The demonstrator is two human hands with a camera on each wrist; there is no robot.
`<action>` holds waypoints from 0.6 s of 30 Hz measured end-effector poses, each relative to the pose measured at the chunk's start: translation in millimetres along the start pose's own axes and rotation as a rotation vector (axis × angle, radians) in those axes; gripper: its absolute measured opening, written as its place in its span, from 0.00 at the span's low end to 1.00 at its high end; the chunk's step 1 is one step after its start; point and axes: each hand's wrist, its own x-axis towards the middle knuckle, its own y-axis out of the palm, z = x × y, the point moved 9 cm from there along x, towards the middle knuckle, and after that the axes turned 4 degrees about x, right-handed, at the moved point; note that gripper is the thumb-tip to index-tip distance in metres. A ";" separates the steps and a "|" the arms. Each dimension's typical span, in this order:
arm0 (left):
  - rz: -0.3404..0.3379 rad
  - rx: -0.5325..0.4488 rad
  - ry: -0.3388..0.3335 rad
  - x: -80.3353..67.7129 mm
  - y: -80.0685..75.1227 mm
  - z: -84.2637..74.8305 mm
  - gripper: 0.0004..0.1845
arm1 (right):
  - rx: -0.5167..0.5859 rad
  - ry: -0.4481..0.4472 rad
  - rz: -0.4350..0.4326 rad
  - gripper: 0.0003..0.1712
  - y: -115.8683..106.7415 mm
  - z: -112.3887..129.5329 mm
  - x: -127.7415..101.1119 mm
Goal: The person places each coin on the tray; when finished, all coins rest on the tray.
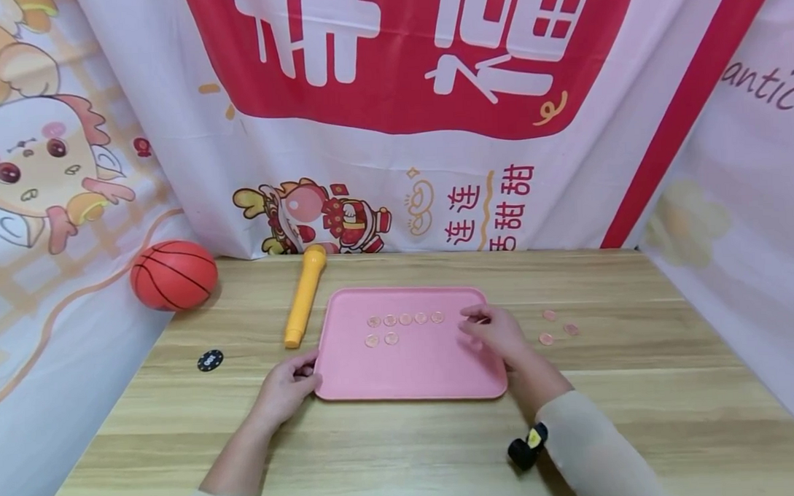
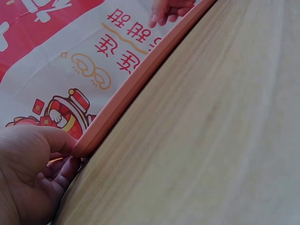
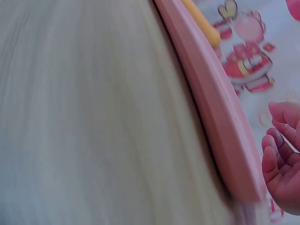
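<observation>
A pink tray (image 1: 408, 375) lies flat on the wooden table. Toward its upper left, several small copper-coloured coins (image 1: 405, 319) form one row, with two more coins (image 1: 382, 340) below. My left hand (image 1: 287, 392) holds the tray's left edge near the front corner; the left wrist view shows thumb and fingers (image 2: 61, 140) pinching the rim. Above the tray's right side hovers my right hand (image 1: 495, 332), fingers loosely bent. Nothing shows between those fingers in the right wrist view, where the right hand (image 3: 286, 164) is partly cut off.
Three loose coins (image 1: 549, 315) lie right of the tray. To its left are a yellow microphone-shaped stick (image 1: 303, 299), a black round chip (image 1: 210, 360) and a red toy basketball (image 1: 175, 275). Printed curtains (image 1: 394, 153) hang behind the table and at both sides.
</observation>
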 end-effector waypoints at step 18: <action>-0.003 0.002 0.005 2.1 0.2 1.2 0.27 | -0.054 0.088 -0.129 0.29 -124.2 -63.8 -18.5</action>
